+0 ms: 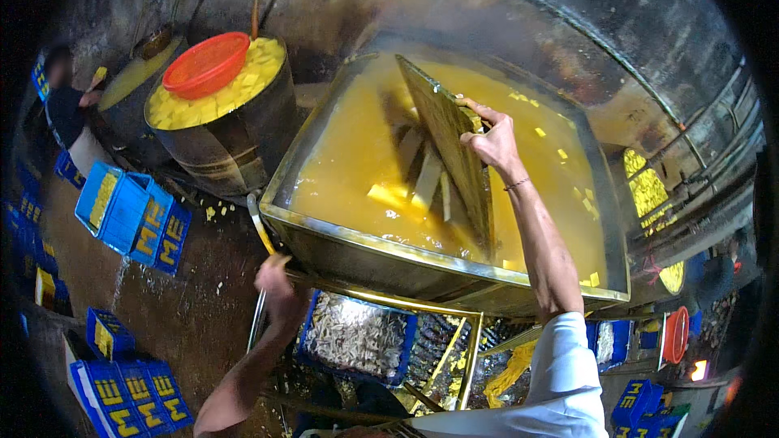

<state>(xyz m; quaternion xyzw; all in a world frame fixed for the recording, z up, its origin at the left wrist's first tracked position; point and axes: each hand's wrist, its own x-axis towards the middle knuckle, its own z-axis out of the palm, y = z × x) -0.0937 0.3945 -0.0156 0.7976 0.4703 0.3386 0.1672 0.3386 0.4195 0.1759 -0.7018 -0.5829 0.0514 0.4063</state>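
Observation:
A large metal vat of cloudy yellow liquid stands before me. My right hand is closed round the upper edge of a dark wooden board. The board slants up out of the liquid, its lower end near the vat's front wall. Left of it, pale slats and yellow pieces show partly in the liquid. My left hand is near the vat's front left corner, smeared by motion. A yellow-and-white rod or hose ends by its fingers; whether they grip it cannot be made out.
Left of the vat stands a drum of yellow blocks with a red basin on top. Blue crates stand on the wet floor. Below the vat lies a blue crate of pale strips. A person is at the far left.

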